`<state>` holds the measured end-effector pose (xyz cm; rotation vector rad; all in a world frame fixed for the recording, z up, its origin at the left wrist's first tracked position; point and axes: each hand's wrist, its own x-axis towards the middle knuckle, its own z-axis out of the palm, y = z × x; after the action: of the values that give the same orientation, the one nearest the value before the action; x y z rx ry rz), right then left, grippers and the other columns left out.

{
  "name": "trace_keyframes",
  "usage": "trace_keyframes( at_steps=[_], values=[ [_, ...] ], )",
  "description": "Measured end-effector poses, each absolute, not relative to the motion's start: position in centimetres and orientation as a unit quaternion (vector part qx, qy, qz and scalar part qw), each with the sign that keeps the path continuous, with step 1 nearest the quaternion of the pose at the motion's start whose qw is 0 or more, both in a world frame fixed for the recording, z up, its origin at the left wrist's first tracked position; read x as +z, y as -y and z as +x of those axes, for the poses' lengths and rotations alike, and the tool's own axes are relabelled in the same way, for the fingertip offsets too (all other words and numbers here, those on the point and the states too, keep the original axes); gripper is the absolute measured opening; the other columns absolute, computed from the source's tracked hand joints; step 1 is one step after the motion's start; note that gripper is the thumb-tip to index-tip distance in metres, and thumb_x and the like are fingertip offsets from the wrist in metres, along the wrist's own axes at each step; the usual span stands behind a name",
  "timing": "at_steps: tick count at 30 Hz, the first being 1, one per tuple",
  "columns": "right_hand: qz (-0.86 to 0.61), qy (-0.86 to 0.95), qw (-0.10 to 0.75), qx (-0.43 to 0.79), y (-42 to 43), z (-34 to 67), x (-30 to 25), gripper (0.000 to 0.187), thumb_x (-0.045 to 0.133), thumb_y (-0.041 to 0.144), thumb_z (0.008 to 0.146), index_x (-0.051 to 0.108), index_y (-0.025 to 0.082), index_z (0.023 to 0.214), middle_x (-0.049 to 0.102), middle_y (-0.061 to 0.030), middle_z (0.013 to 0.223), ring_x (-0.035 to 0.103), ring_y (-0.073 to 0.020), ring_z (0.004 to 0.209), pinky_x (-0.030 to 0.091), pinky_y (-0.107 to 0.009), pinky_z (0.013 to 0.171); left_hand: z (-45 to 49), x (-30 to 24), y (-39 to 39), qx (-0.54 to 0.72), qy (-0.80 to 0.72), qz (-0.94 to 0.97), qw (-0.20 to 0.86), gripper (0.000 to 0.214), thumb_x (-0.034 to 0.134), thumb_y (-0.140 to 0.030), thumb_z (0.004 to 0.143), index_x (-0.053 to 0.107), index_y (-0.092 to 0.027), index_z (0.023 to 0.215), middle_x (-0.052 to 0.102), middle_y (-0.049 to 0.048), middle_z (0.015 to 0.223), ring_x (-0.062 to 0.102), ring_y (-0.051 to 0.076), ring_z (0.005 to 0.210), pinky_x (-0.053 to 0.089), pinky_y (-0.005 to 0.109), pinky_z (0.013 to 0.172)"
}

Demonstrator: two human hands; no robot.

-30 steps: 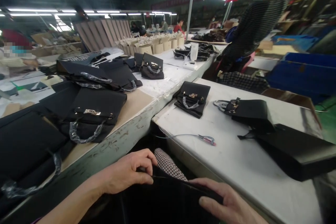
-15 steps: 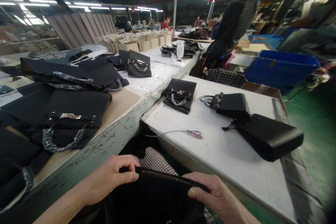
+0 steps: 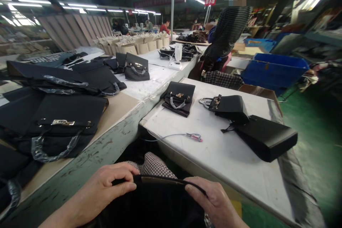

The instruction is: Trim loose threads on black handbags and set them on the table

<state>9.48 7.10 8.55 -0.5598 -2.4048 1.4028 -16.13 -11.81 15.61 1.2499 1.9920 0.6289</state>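
Note:
A black handbag hangs between my two hands, low in the head view, with a brownish strip showing along its top edge. My left hand pinches that edge at the left, thumb on the near side. At the right, my right hand grips the same edge, its thumb on the near face and its fingers over the far side. The lower part of the bag runs out of the picture. Beyond it shows some brown checked cloth.
On the left table lie several black handbags with plastic-wrapped handles. The white table ahead carries a small black bag, two more black pieces, and thread snips on a cord. A person stands beyond, near a blue bin.
The whole view has shifted slightly, so the tables and bags sit further left. Both hands keep their hold on the bag's edge, which appears a little lower.

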Motion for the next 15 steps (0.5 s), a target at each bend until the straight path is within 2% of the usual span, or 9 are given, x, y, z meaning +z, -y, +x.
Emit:
trace_keyframes(
  at_steps=[3,9,15],
  values=[
    [-0.190,0.836,0.182,0.481,-6.7,9.2,8.3,0.020,0.052,0.034,0.100,0.071,0.026,0.100,0.076,0.0027,0.092,0.070,-0.0129,0.082,0.052,-0.017,0.077,-16.2,15.6,11.7,0.246,-0.768,0.485,0.338,0.024,0.061,-0.036,0.090,0.068,-0.022,0.072,0.070,-0.0004,0.114,0.063,0.020,0.106,0.039,0.026,0.094],
    [-0.218,0.818,0.196,0.495,-5.8,8.6,9.2,0.022,0.053,0.033,0.098,0.071,0.022,0.093,0.075,-0.0016,0.094,0.071,-0.0168,0.084,0.054,-0.020,0.080,-15.9,15.5,11.3,0.255,-0.773,0.477,0.331,0.028,0.060,-0.032,0.088,0.054,-0.019,0.064,0.072,-0.0009,0.097,0.064,0.018,0.091,0.041,0.025,0.082],
    [-0.260,0.816,0.228,0.464,-5.2,8.2,9.1,0.022,0.059,0.037,0.092,0.072,0.021,0.083,0.077,-0.0025,0.084,0.072,-0.0197,0.076,0.057,-0.021,0.075,-15.5,15.4,10.8,0.269,-0.788,0.460,0.307,0.028,0.061,-0.028,0.085,0.051,-0.019,0.061,0.069,-0.0019,0.085,0.062,0.016,0.079,0.040,0.025,0.073]
  ],
)
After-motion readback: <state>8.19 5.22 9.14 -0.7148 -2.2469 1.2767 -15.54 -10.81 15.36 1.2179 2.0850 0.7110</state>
